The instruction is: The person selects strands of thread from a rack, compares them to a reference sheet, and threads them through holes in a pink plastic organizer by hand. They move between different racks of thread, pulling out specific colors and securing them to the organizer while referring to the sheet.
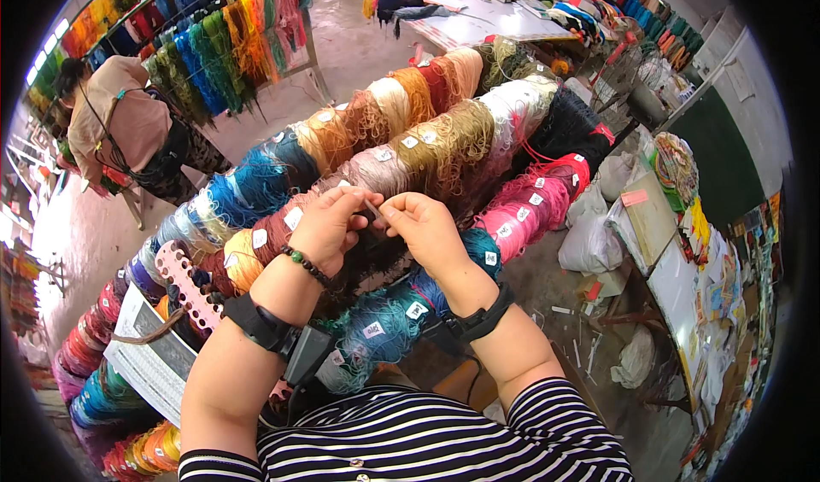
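Note:
My left hand [327, 227] and my right hand [424, 228] meet above the rows of yarn, both with thumb and fingers pinched. Between their fingertips is a small, thin whitish strip [373, 210]; its exact kind is too small to make out. Below and beyond them hang thick bundles of yarn: mauve yarn [376, 173], olive yarn [457, 145], pink yarn [530, 209] and teal yarn [367, 337]. Small white paper tags [373, 329] sit on many bundles. Left of my left forearm lies a pink card with holes [182, 279] on the yarn.
A printed sheet [147, 345] rests on the yarn at the left. A co-worker [128, 123] bends beside a rack of hanging skeins [231, 46]. White sacks [591, 241] and a cluttered table [683, 298] stand at the right. Another table [495, 21] with yarn is at the back.

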Tool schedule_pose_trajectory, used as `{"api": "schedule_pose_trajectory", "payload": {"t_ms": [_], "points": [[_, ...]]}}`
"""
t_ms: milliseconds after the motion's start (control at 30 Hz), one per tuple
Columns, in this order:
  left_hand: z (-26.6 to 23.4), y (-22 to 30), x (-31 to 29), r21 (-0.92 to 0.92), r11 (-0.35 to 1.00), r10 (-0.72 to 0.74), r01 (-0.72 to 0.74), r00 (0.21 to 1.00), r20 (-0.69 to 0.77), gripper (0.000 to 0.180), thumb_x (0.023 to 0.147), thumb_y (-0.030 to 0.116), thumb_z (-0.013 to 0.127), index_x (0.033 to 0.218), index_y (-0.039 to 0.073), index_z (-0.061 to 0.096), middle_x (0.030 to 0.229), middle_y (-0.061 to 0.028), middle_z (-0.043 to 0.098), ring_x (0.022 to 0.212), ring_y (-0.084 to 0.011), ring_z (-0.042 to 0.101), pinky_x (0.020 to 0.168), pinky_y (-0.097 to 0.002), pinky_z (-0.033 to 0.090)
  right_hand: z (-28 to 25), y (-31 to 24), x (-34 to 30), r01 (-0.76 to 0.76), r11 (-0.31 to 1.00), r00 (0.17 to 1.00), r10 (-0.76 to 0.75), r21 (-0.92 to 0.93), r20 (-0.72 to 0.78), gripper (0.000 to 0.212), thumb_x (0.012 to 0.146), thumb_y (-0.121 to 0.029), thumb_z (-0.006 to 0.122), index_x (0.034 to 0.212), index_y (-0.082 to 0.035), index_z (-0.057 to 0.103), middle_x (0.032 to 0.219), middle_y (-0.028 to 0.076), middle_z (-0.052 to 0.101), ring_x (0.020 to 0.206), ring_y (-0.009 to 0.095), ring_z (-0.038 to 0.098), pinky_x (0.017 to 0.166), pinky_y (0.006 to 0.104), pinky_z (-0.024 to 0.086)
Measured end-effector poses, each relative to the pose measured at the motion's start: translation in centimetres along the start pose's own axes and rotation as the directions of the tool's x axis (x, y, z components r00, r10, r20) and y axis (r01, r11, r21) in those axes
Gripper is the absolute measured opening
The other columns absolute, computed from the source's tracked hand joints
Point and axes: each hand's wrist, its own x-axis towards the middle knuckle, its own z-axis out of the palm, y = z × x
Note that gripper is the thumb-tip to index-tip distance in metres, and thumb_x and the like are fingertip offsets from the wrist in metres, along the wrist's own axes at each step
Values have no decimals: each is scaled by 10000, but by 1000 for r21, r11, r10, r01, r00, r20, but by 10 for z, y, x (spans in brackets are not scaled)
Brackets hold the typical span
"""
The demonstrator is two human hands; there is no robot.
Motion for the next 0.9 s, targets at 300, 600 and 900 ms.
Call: {"api": "schedule_pose_trajectory", "payload": {"t_ms": [300,600,900], "points": [[-22,43,-34,-10,975,223,-223,975,-3,126,935,136,538,924,49,629,630,71,450,512,-35,378,455,-183,288,-1,-14,18,358,488,792,-611,-796,-18,134,788,-125,695,907,-64,692,875,105,658,782,283,636,696,363,513],[-27,39,-37,-16,996,92,-92,996,2,112,922,165,552,940,71,609,613,75,387,503,-36,331,457,-185,273,2,-2,32,198,729,917,-374,-656,-139,79,846,-140,621,847,-60,620,880,118,650,847,329,626,716,418,504],[-30,33,-37,-40,998,48,-50,998,-33,110,922,206,540,895,115,595,615,87,382,510,-34,319,465,-184,266,7,-15,17,106,712,957,-263,-695,-123,122,817,-172,649,895,-78,656,767,94,651,750,297,637,668,397,499]]}}
